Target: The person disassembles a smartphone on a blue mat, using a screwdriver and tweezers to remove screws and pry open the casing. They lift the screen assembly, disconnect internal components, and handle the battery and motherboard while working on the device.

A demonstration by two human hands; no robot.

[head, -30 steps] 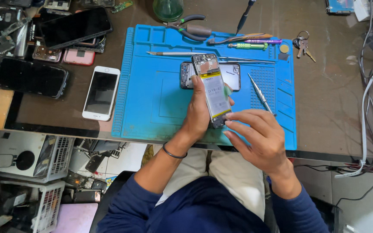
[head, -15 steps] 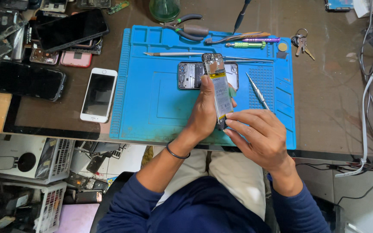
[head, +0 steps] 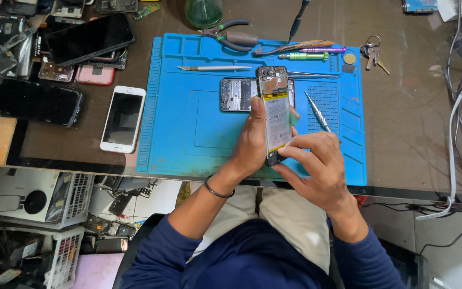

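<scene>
An opened smartphone (head: 275,109) with its back removed, white battery and circuit board showing, is held upright over the blue repair mat (head: 188,128). My left hand (head: 252,142) grips it from the left side. My right hand (head: 316,171) pinches the phone's lower end with thumb and fingers. Behind the phone on the mat lies its removed back cover (head: 237,94).
Tweezers (head: 316,111), a metal spudger (head: 215,68), pliers (head: 231,36) and screwdrivers (head: 306,53) lie along the mat's top. A white phone (head: 123,119) and several dark phones (head: 36,101) sit left. Keys (head: 372,53) and cables (head: 455,123) are at right.
The held phone has turned from tilted to nearly straight up the mat, and both hands shifted slightly with it. My right hand stays at its lower end.
</scene>
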